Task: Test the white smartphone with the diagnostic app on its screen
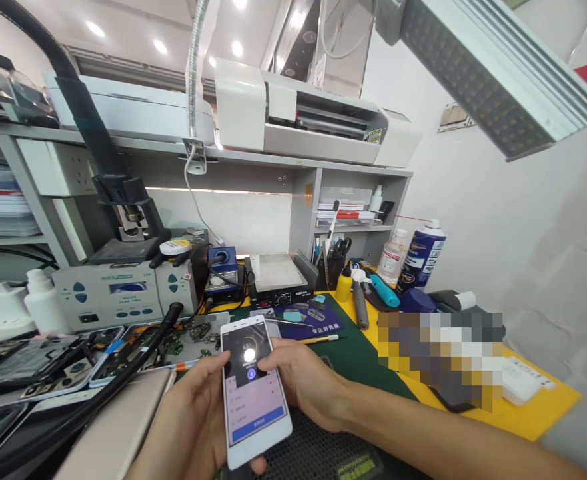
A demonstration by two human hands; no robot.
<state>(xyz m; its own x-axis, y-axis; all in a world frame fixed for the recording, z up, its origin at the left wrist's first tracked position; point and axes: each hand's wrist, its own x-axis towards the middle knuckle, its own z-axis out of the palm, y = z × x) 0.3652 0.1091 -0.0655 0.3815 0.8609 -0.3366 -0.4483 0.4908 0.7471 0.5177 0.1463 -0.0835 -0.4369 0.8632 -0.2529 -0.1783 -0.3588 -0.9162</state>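
A white smartphone [256, 400] is held upright, tilted back, between both hands, low in the middle of the head view. Its screen is lit, with a dark upper part, a white round spot and a blue bar near the bottom. My left hand [198, 413] grips the phone's left edge, its thumb along the side. My right hand [308, 380] closes round the right edge, the thumb lying over the screen. The fingers behind the phone are mostly hidden. Below it shows a dark perforated mat [308, 443].
A grey rework station [123, 293] stands left, its black hose [143, 360] crossing phone parts. Behind are a heating plate [280, 277] and a blue soldering unit [222, 270]. Spray can [423, 257], bottle [392, 257] and yellow bottle [344, 285] stand right. A lamp [488, 73] hangs above.
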